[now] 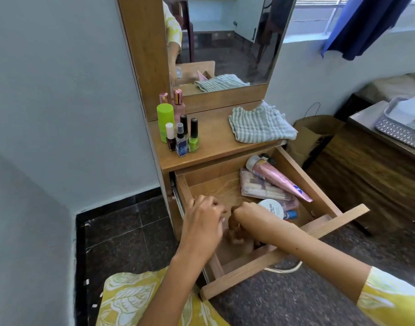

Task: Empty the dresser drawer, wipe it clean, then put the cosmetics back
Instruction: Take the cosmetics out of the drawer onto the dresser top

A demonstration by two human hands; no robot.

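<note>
My left hand [203, 218] and right hand [245, 214] reach into the open drawer [319, 184] at lower centre; both are curled over something blurred, and I cannot tell what they grasp. A tube [276, 177] and jar [271, 208] lie inside. Bottles [178, 128] and a striped cloth [260, 124] sit on the worktop [213, 142].

Two bare forearms, no watch, ring or bangle showing on left hand [203, 222] or right hand [245, 211]. Short sleeve [390, 300] at the right upper arm, yellow with a white leaf print, hem cut straight. Same yellow and white leaf-patterned cloth [131, 300] over the lap, large pale outlines on a mustard ground.
</note>
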